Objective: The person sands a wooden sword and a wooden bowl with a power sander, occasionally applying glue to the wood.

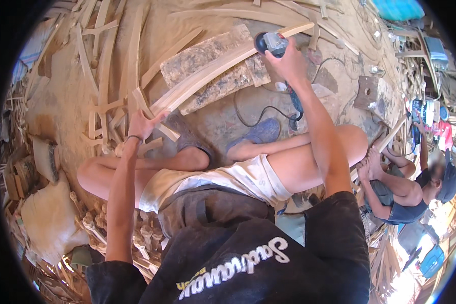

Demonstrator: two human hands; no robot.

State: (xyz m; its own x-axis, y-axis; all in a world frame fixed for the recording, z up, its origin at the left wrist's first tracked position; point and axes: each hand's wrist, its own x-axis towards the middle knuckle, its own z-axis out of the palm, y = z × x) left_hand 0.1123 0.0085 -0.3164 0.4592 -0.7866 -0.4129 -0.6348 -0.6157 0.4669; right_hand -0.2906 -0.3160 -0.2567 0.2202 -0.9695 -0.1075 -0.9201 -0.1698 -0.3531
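A long, slightly curved piece of pale wood (205, 75) lies slantwise across a worn, stained block (207, 49). My left hand (144, 123) is closed round the near end of this wood, where a short crosspiece (141, 99) sticks out. Toward the far right end, my right hand (289, 60) grips an angle grinder (275, 43). Its dark round disc (261, 43) is against or just over the wood; the exact contact is hidden. From the grinder's rear, a dark cord (243, 121) loops across the floor.
Many wooden strips (137, 50) and joined frame pieces (104, 121) lie on the dusty floor to the left. A holed block (372, 93) stands at the right. Beyond it another person (400, 192) sits working with wood. A pale sack (53, 218) rests at lower left.
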